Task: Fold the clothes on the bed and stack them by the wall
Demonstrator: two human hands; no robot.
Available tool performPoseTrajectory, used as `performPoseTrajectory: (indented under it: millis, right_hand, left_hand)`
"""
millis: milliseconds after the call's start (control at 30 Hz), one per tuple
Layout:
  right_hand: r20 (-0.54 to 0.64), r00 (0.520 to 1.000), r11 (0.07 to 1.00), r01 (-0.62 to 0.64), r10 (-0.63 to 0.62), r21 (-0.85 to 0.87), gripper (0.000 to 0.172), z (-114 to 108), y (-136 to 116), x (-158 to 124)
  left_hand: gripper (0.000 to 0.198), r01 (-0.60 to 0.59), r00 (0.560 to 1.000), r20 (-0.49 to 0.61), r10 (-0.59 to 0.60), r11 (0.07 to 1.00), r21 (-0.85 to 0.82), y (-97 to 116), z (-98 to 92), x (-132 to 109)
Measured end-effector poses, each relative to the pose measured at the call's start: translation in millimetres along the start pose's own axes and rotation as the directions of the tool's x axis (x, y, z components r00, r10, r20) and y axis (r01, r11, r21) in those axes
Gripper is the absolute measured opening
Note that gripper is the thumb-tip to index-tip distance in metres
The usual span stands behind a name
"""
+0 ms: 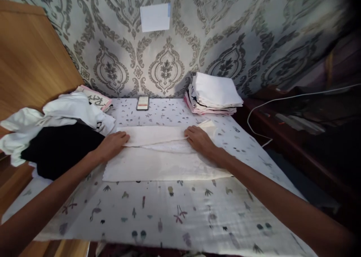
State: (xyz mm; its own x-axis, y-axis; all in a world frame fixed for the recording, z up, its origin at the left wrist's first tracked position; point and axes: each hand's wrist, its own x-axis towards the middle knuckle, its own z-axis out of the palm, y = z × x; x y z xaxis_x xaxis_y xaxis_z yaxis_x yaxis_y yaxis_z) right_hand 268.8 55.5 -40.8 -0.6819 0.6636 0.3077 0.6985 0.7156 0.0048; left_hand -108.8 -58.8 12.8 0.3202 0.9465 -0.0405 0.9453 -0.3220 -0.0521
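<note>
A cream cloth (158,163) lies spread on the patterned table cover (175,212), its far edge folded toward me into a narrow band. My left hand (113,144) rests on the left end of that fold, fingers curled onto the fabric. My right hand (199,138) presses the right end, fingers closed on the folded edge. Both arms reach in from the near corners.
A heap of white and black clothes (59,133) sits at the left beside a wooden panel (31,57). A stack of folded cloths (214,93) stands at the back right. A small phone-like object (142,102) lies by the wall. A white cable (282,102) runs at the right.
</note>
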Motion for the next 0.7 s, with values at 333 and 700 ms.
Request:
performPoseTrajectory:
  millis: [333,700]
  right_hand:
    - [0.042,0.999,0.998,-0.025,0.028,-0.058,0.024,-2,-10,-4]
    - [0.158,0.988,0.996,0.019,-0.005,-0.088,0.026,-17,-18,1]
  left_hand:
    - [0.022,0.063,0.997,-0.027,-0.068,0.985,-0.161,-18,10.3,-11]
    - [0.047,0.081,0.994,0.095,-0.055,0.955,-0.286,-50,-8.5,-13]
